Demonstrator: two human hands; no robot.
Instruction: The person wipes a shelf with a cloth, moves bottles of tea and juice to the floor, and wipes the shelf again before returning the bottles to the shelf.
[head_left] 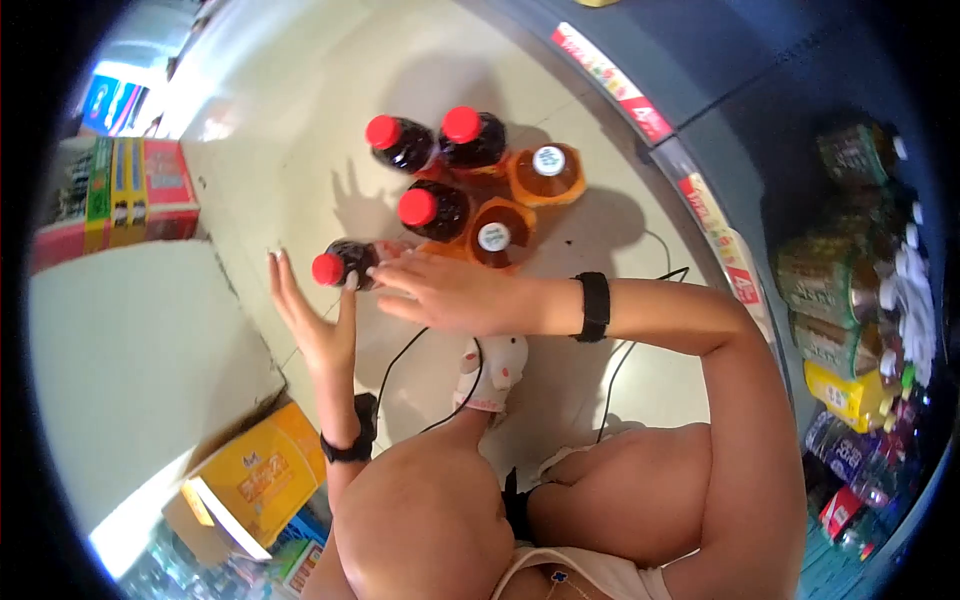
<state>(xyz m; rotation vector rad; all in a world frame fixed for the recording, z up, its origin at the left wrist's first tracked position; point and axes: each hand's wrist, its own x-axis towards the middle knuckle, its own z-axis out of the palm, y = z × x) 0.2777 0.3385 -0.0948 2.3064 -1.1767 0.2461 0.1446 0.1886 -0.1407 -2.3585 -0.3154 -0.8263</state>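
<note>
A dark bottle with a red cap [350, 262] stands on the tiled floor, between my two hands. My left hand [322, 335] is on its near left side, fingers stretched up and spread, the thumb tip at the bottle. My right hand [450, 292] reaches in from the right with its fingers extended and their tips at the bottle's right side; no closed grip shows. Just beyond stand more red-capped dark bottles, among them one at the front [432, 210] and one at the back [472, 138]. Two amber bottles with white caps, a rear one [565, 185] and a nearer one [515, 225], stand beside them.
A dark shelf edge with price strips [610, 75] curves along the right. Packed drinks [820, 280] fill the lower right. A yellow carton [265, 475] lies lower left, and stacked coloured boxes [150, 190] stand upper left. A black cable [400, 355] crosses the floor near my shoe [495, 370].
</note>
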